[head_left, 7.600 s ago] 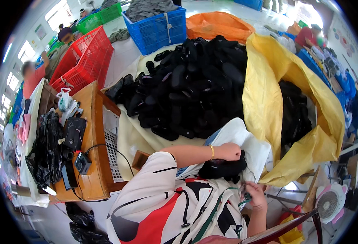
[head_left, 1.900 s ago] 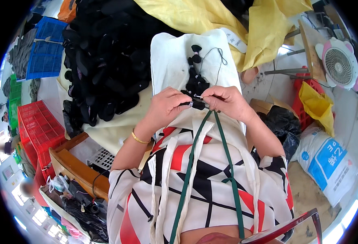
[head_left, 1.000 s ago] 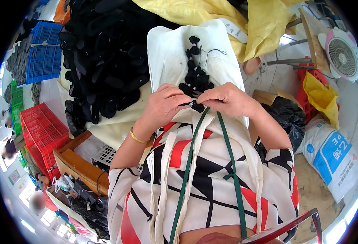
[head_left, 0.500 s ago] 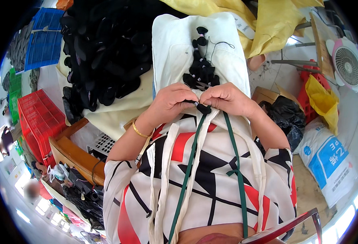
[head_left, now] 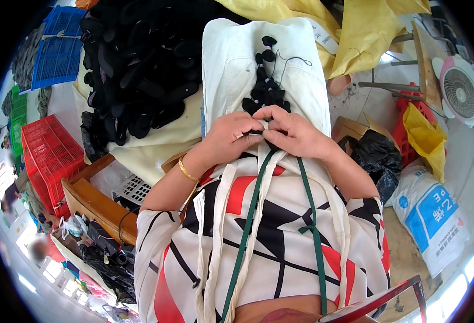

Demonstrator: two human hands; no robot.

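Note:
My left hand (head_left: 229, 139) and my right hand (head_left: 296, 135) meet over my lap, thumbs and fingertips pinched close together. Between them is a small black cloth piece (head_left: 255, 132), mostly hidden by the fingers. Just beyond the fingertips, a string of small black knotted cloth bits (head_left: 266, 91) with pale bands lies on the white cloth (head_left: 226, 59) over my lap. A loose dark thread (head_left: 296, 58) curls beside the far end of the string. Green straps (head_left: 312, 226) and white ties hang down my front.
A large heap of black cloth pieces (head_left: 134, 70) lies at the far left. Red (head_left: 54, 156) and blue (head_left: 58, 48) crates, plus a wooden drawer (head_left: 99, 202), stand on the left. To the right are a black plastic bag (head_left: 377, 161), a white sack (head_left: 431, 215) and a fan (head_left: 462, 91).
My right hand has shifted left against my left fingertips, its index finger now reaching over them. The black piece that showed below the fingers is now more covered.

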